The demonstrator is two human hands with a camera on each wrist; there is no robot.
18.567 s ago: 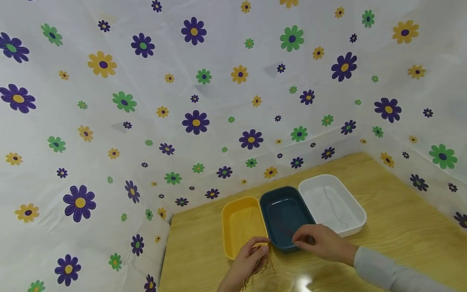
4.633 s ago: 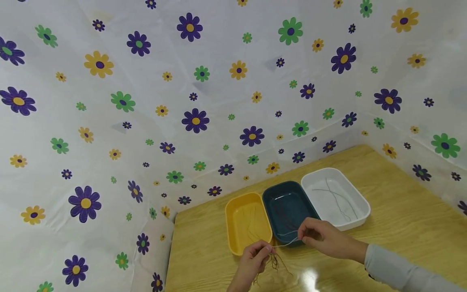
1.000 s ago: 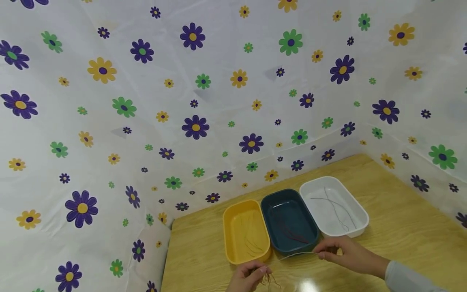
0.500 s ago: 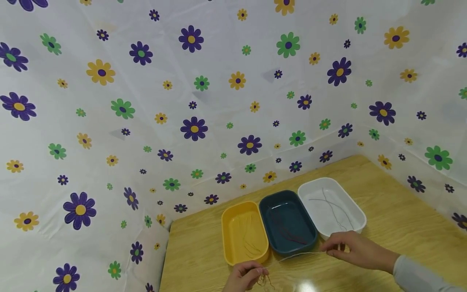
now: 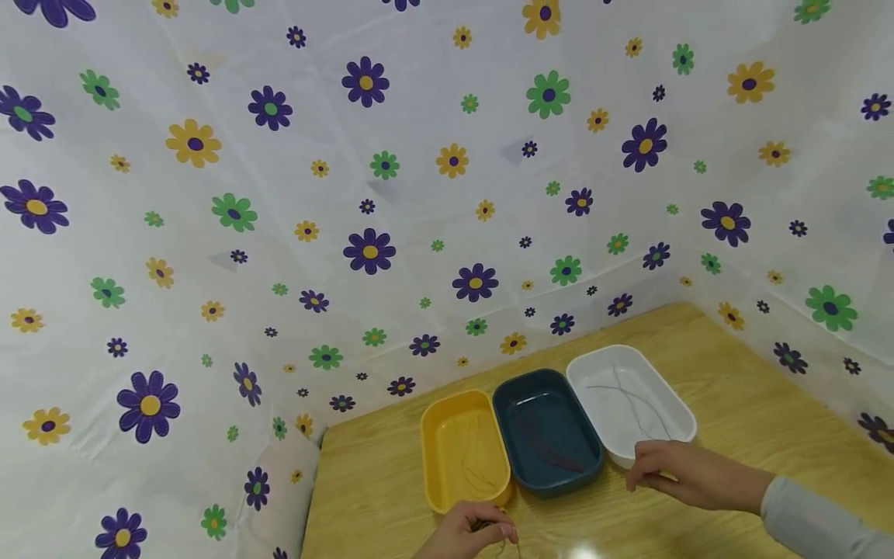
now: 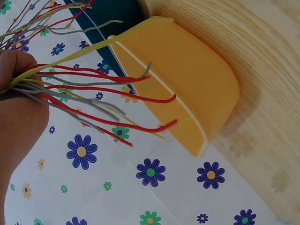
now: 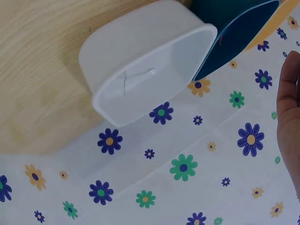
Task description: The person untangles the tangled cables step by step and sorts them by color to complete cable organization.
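My left hand (image 5: 471,529), in front of the yellow tray, grips a bundle of thin wires (image 6: 35,86). Red, grey and yellow ends fan out from both sides of the fist in the left wrist view. One yellow wire (image 6: 108,41) stretches across above the yellow tray (image 5: 440,442). My right hand (image 5: 680,475) hovers in front of the white tray (image 5: 670,396), thumb and fingertips bent close together. No wire shows at those fingertips, and I cannot tell whether they pinch one. In the right wrist view only the edge of that hand (image 7: 288,103) appears.
Three trays stand side by side: yellow, dark blue (image 5: 569,485) and white. Yellow wires (image 5: 475,470) lie in the first, dark red wires (image 5: 559,460) in the second, crossed grey wires (image 5: 616,373) in the third. A flowered cloth (image 5: 412,186) encloses the wooden table (image 5: 370,466).
Earlier a light grey wire stretched between both hands; now it does not show. My right hand has shifted slightly right. Over the longer span, another wire has appeared in the white tray.
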